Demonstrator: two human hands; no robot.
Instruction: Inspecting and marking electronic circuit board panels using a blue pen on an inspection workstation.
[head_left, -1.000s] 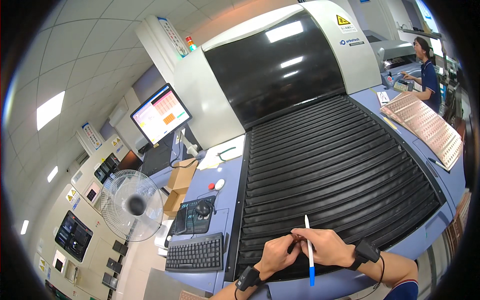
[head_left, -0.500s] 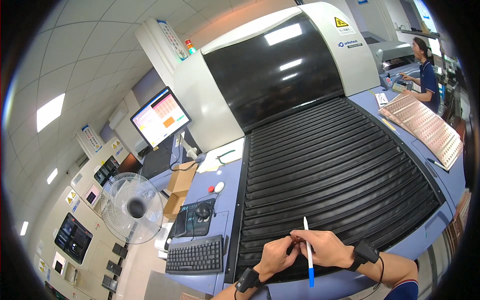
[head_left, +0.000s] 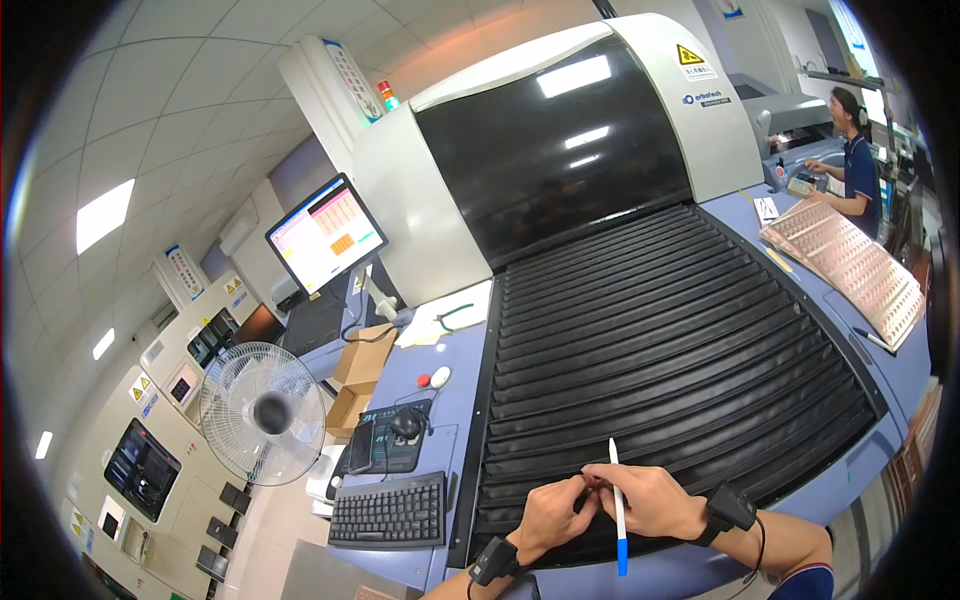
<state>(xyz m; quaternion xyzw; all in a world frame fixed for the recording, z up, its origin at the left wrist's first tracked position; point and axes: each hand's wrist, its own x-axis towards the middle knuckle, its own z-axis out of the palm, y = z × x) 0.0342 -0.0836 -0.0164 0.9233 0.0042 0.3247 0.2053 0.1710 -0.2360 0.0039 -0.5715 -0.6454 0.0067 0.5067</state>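
Observation:
My right hand (head_left: 650, 500) is closed around a white marker pen (head_left: 618, 500) whose blue cap end points down toward me. Against it, fingertips to fingertips, rests my left hand (head_left: 553, 517), its fingers curled in; whether anything small lies between the fingertips is hidden. Both hands are over the near edge of a black ribbed bellows cover (head_left: 640, 350). This cover runs back to a large white machine (head_left: 385, 210) with a dark glossy hood. Each wrist wears a black strap with a small box on it.
At my left are a black keyboard (head_left: 388, 511), a mouse (head_left: 406, 421), a phone (head_left: 362, 446), a red button (head_left: 424, 381) and a monitor (head_left: 327, 236). A fan (head_left: 263, 413) stands beyond. Copper-coloured panels (head_left: 850, 265) lie at right, near a person (head_left: 855, 170) at another machine.
The whole view has shifted slightly. My hands and the marker pen keep the same pose. The person at the far right has turned their head a little.

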